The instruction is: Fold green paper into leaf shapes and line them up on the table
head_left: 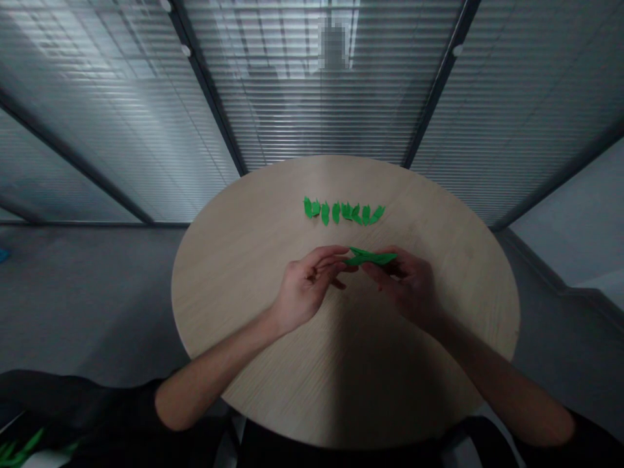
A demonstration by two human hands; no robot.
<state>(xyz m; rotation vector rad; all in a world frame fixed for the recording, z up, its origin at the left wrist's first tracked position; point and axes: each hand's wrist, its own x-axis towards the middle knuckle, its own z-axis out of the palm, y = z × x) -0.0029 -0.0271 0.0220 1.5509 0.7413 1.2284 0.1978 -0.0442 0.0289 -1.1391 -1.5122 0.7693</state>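
Note:
Both hands are above the middle of the table, closed on a thin green leaf-shaped piece (373, 257) that looks folded or layered. My left hand (307, 286) pinches its left end between thumb and fingers. From the other side, my right hand (409, 283) grips its right part, thumb in front and fingers behind. A row of several smaller green leaf-like pieces (336, 212) lies just beyond my hands, some touching or overlapping. I cannot tell what material they are made of.
The oval wooden table (234, 279) has a curved edge all round. Behind it stands a glass partition with blinds (312, 117) and dark frames. More green leaf-like strips (24, 448) show at the lower left, partly cut off. A small blue thing (4, 255) lies on the floor.

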